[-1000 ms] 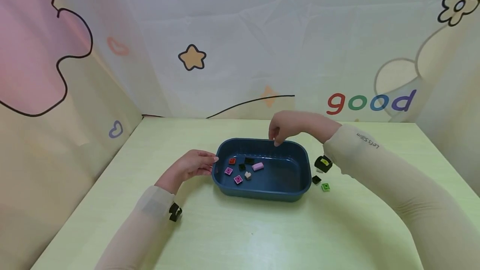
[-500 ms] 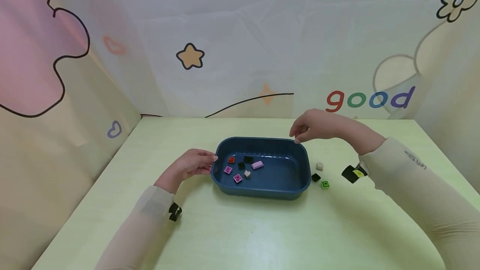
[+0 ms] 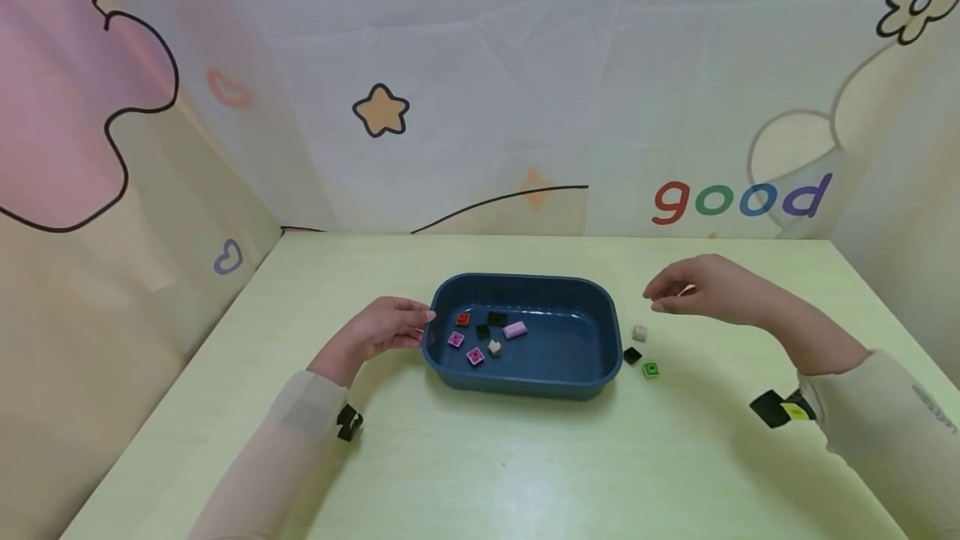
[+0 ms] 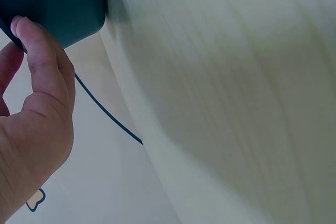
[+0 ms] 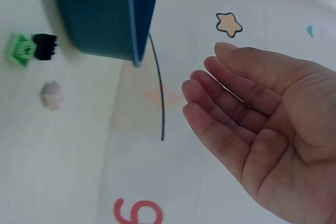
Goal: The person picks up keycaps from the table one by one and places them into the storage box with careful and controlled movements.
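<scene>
A dark blue plastic basin (image 3: 573, 352) stands on the table. My left hand (image 3: 384, 327) holds its left end, thumb at the rim; the left wrist view shows that hand (image 4: 44, 93) against the basin's wall (image 4: 79, 11). Inside lie small toy bricks: a red one (image 3: 463, 319), two purple ones, two black ones, a long pink one (image 3: 515, 330) and a cream one (image 3: 494, 348). My right hand (image 3: 716, 290) hovers right of the basin with loosely bent fingers and nothing in it. Below it on the table are a whitish brick (image 3: 639, 332), a black brick (image 3: 632, 355) and a green brick (image 3: 651, 370).
The pale yellow-green table (image 3: 480, 473) extends around the basin. A printed curtain (image 3: 480, 107) hangs behind it and along both sides. Each wrist wears a black strap mount, the left one (image 3: 349, 422) just above the table.
My right hand has moved from above the basin's back rim to the right, out past the loose bricks, bringing the whitish brick into full view. The left hand stays at the basin's end.
</scene>
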`<action>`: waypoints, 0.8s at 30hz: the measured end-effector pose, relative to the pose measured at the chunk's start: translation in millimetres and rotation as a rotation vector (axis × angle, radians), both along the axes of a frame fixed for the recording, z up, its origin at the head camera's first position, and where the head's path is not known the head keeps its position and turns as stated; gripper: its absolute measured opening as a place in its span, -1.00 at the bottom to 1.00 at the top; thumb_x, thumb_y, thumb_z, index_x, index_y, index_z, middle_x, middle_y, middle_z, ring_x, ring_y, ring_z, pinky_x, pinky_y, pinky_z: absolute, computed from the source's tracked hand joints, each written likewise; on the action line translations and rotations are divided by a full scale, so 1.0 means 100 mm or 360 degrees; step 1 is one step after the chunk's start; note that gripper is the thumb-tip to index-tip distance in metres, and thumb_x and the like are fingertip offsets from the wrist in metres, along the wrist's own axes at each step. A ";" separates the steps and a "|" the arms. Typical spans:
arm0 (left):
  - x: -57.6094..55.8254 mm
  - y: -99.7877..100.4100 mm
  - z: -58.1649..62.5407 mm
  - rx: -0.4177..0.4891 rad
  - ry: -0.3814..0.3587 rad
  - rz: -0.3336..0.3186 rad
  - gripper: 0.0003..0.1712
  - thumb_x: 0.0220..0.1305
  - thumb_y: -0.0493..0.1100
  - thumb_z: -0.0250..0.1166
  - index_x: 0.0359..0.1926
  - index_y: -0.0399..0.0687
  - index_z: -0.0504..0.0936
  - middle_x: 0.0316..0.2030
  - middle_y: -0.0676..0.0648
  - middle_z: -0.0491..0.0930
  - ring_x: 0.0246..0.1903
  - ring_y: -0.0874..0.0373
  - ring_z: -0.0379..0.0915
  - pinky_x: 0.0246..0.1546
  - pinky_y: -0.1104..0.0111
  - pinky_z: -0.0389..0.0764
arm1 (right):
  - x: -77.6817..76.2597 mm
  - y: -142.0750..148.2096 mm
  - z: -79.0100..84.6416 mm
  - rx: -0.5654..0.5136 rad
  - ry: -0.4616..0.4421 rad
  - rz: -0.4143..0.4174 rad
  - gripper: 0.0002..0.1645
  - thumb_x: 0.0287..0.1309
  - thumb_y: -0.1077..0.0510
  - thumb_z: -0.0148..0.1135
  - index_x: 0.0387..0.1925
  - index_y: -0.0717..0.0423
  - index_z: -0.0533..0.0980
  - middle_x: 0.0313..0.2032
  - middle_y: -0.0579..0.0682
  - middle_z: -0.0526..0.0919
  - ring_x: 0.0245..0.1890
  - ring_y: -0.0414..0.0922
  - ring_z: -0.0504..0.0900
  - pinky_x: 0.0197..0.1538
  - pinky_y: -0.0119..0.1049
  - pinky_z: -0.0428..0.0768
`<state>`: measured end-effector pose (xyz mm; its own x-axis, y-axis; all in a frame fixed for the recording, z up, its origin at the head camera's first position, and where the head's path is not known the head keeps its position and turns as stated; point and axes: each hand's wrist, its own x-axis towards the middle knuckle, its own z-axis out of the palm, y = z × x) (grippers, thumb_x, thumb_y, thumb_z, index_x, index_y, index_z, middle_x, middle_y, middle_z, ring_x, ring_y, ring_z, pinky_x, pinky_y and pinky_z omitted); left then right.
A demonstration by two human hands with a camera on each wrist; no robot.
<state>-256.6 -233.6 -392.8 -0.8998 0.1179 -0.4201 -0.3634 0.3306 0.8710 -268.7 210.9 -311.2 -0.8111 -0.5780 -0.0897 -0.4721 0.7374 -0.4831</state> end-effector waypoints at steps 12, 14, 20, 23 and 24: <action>0.03 0.01 0.04 0.0010 -0.0009 0.0007 -0.52 0.52 -0.17 0.19 0.30 -0.40 0.48 -0.41 0.05 0.63 -0.45 0.25 0.57 -0.36 0.57 0.68 | 0.11 0.18 -0.38 -0.0068 -0.0113 -0.0011 -0.59 0.28 0.14 0.38 0.07 0.31 0.62 -0.11 0.09 0.76 -0.16 -0.16 0.66 -0.20 -0.48 0.66; 0.03 0.01 0.03 0.0007 -0.0006 0.0010 -0.52 0.52 -0.17 0.19 0.30 -0.41 0.48 -0.41 0.05 0.63 -0.45 0.25 0.57 -0.36 0.56 0.68 | 0.12 0.18 -0.44 -0.0072 -0.0136 0.0003 -0.60 0.26 0.15 0.39 0.05 0.30 0.63 -0.09 0.12 0.75 -0.15 -0.15 0.66 -0.21 -0.47 0.66; 0.02 0.01 0.02 0.0006 0.0004 0.0012 -0.53 0.52 -0.17 0.20 0.28 -0.40 0.49 -0.41 0.05 0.64 -0.46 0.25 0.57 -0.36 0.57 0.68 | 0.14 0.15 -0.60 -0.0047 -0.0213 0.0044 -0.67 0.20 0.22 0.42 -0.01 0.26 0.65 -0.12 0.07 0.74 -0.16 -0.16 0.64 -0.14 -0.43 0.69; 0.02 0.01 0.02 0.0010 0.0006 0.0006 -0.53 0.52 -0.17 0.20 0.28 -0.41 0.48 -0.41 0.05 0.64 -0.46 0.26 0.58 -0.36 0.57 0.68 | 0.15 0.13 -0.68 -0.0008 -0.0222 0.0063 -0.70 0.17 0.24 0.44 -0.05 0.23 0.67 -0.17 -0.01 0.74 -0.18 -0.18 0.61 -0.14 -0.43 0.68; 0.02 0.01 0.02 0.0010 0.0008 0.0002 -0.53 0.52 -0.17 0.19 0.28 -0.41 0.48 -0.41 0.05 0.64 -0.46 0.26 0.57 -0.36 0.57 0.68 | 0.15 0.13 -0.70 0.0004 -0.0217 0.0068 -0.71 0.15 0.24 0.45 -0.07 0.22 0.67 -0.19 -0.03 0.73 -0.19 -0.19 0.60 -0.14 -0.43 0.68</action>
